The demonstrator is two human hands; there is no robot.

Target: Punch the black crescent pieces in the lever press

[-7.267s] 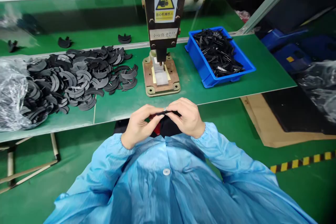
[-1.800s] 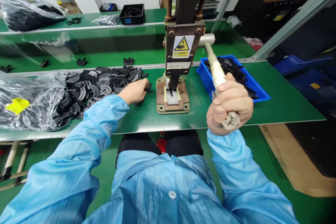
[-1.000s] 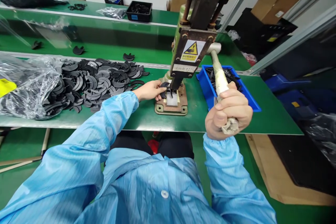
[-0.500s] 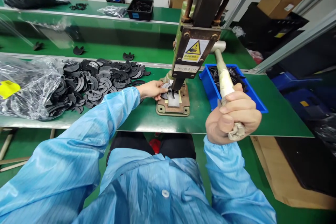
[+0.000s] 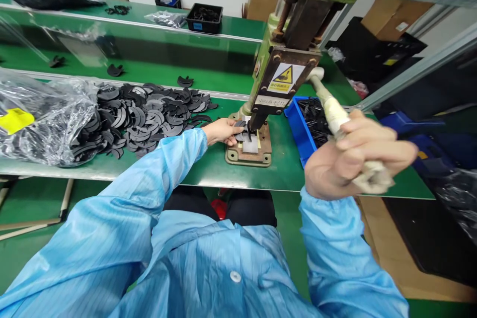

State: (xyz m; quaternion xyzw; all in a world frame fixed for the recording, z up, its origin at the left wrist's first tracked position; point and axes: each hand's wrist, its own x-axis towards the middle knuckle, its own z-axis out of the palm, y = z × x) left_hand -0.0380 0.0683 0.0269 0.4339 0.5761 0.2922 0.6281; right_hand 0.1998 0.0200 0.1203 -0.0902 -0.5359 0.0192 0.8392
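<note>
A green hand press (image 5: pixel 274 20) with a yellow warning label stands on the table. My left hand (image 5: pixel 223 131) pinches a dark grey curved plastic piece (image 5: pixel 239 130) at the press's base plate (image 5: pixel 265 144). The piece lies under or beside the press's lower tip (image 5: pixel 258 121), which partly covers it; exact contact cannot be made out. My right hand (image 5: pixel 357 156), slightly blurred, is wrapped round the press's lever (image 5: pixel 331 107), which is bound in whitish tape. That lever slants from the press toward me and to the right.
A heap of dark curved pieces (image 5: pixel 152 114) spills from a clear plastic bag (image 5: pixel 40 119) on the left. Right of the press sits a blue bin (image 5: pixel 297 131) of black parts. A black tray (image 5: pixel 204 25) stands on the back shelf. A metal frame post (image 5: pixel 421 59) rises at right.
My right hand has swung the lever outward to the right, and it looks closer to me. My left hand keeps its pinch on the curved piece. The whole view has shifted slightly.
</note>
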